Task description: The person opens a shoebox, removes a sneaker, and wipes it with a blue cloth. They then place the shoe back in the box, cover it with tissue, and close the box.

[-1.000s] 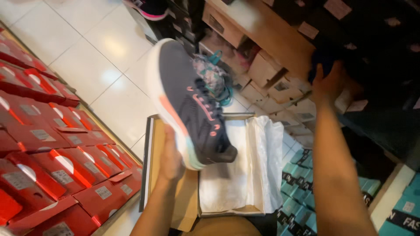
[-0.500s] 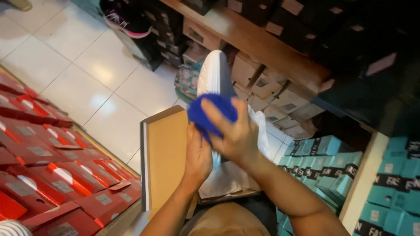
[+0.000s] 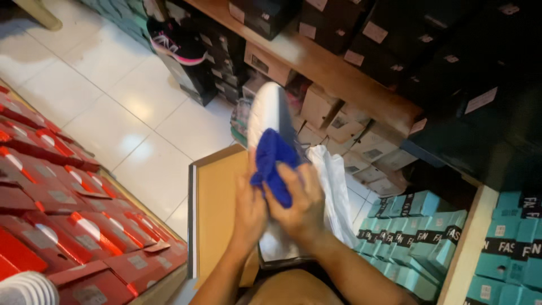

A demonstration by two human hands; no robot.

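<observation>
At far left we see red boxes point(image 3: 68, 226) stacked; our left hand point(image 3: 250, 212) grips the white shoe point(image 3: 268, 113) (its lower half hidden) above the open box point(image 3: 217, 214), while our right hand point(image 3: 302, 206) has fingers point(image 3: 293, 178) clamped on a blue cloth point(image 3: 274, 164) against its sole.

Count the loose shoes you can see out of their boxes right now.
2. A white-soled shoe is held up in the left hand while the right hand presses a blue cloth on it; a black-and-pink shoe sits atop dark boxes. Others may be hidden.
</observation>
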